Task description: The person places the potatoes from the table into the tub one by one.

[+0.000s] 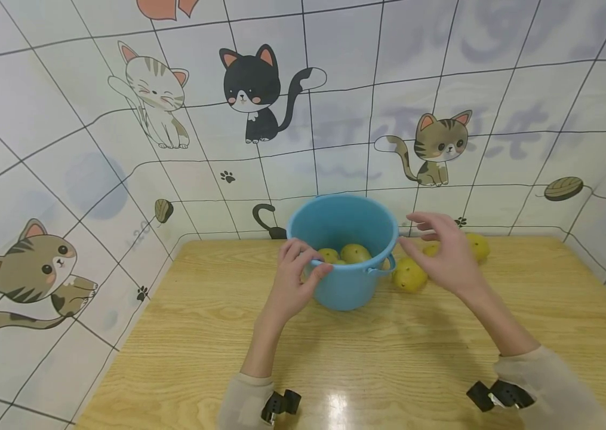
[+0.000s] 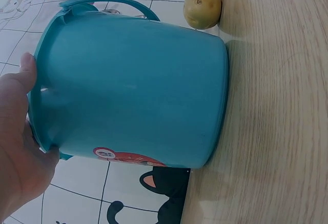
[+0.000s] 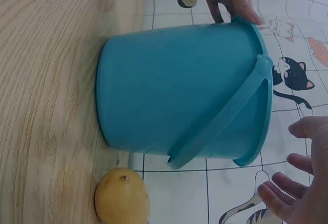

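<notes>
A light blue plastic bucket [image 1: 345,286] stands upright on the wooden table. My left hand [image 1: 294,278] grips its rim at the near left, thumb on one side and fingers over the edge. Inside lie several yellow, potato-like pieces [image 1: 355,253] with small dark spots. Just right of the rim, my right hand [image 1: 445,254] is raised with loosely bent fingers spread apart and nothing in them. In the right wrist view, a gap shows between that hand's fingers [image 3: 302,157] and the bucket. The bucket's handle [image 3: 225,111] hangs down along its side.
More yellow pieces sit on the table right of the bucket, one close beside it [image 1: 409,275] and another farther back [image 1: 477,246], partly behind my right hand. A tiled wall with cat pictures [image 1: 251,95] rises behind the table [image 1: 217,310] and at both sides.
</notes>
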Available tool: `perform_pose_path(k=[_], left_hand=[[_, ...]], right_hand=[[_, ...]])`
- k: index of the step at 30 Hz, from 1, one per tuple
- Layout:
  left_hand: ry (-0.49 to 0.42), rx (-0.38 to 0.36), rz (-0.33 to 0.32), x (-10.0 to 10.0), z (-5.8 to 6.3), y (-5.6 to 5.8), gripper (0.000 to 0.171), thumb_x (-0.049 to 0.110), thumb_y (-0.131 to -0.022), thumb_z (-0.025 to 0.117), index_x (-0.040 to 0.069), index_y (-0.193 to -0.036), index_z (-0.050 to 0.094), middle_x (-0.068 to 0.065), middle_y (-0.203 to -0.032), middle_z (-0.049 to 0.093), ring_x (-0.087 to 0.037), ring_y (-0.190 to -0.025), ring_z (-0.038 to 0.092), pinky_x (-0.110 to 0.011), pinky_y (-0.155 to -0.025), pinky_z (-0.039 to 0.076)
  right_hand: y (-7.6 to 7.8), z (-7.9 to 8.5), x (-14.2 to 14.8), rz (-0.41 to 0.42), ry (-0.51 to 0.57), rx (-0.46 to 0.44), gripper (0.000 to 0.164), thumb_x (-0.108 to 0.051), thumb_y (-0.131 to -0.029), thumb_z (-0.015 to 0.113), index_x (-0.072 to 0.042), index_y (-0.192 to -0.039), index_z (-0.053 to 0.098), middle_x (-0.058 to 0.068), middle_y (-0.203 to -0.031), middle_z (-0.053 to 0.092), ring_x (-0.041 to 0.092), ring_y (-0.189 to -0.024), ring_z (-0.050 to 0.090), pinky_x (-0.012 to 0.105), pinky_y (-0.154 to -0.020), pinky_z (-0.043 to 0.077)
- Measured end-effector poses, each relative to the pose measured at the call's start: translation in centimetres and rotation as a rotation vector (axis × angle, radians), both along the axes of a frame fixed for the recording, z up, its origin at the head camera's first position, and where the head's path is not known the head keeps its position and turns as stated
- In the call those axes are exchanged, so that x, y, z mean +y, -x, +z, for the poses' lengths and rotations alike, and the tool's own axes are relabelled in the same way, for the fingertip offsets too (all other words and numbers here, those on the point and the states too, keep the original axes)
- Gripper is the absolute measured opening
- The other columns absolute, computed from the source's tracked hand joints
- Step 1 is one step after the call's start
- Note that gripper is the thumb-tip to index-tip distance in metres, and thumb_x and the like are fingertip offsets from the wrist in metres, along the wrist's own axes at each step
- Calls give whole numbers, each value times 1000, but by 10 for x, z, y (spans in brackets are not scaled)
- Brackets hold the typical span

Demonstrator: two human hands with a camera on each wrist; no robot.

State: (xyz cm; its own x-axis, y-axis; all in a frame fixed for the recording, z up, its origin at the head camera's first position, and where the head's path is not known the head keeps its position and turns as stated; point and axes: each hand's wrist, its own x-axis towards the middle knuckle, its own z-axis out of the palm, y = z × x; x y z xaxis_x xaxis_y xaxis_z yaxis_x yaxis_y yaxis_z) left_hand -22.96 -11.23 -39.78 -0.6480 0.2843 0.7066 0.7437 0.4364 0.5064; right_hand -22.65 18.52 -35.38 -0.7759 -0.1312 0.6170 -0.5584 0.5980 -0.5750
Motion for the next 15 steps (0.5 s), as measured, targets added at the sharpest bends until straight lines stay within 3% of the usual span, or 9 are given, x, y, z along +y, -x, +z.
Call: perform_pose_path(k=[2,15], left_hand=[[0,5,1,0,0,0,47,55,-99,54,11,-89,67,-1,-94,51,-27,-113,41,-47,-104,29],[2,-7,4,1,0,0,48,56,-99,53,11,-89,67,-1,-95,51,-27,-114,41,-47,-105,29]], right_hand=[[2,-1,4,-9,7,-2,41,-11,-92,74,1,-128,61,20,-126,58,35,-108,59,7,-86,41],[11,-5,32,-68,31,-70,44,-18,-94,73,2,-131,60,22,-129,58,40,-112,57,6,-84,39]])
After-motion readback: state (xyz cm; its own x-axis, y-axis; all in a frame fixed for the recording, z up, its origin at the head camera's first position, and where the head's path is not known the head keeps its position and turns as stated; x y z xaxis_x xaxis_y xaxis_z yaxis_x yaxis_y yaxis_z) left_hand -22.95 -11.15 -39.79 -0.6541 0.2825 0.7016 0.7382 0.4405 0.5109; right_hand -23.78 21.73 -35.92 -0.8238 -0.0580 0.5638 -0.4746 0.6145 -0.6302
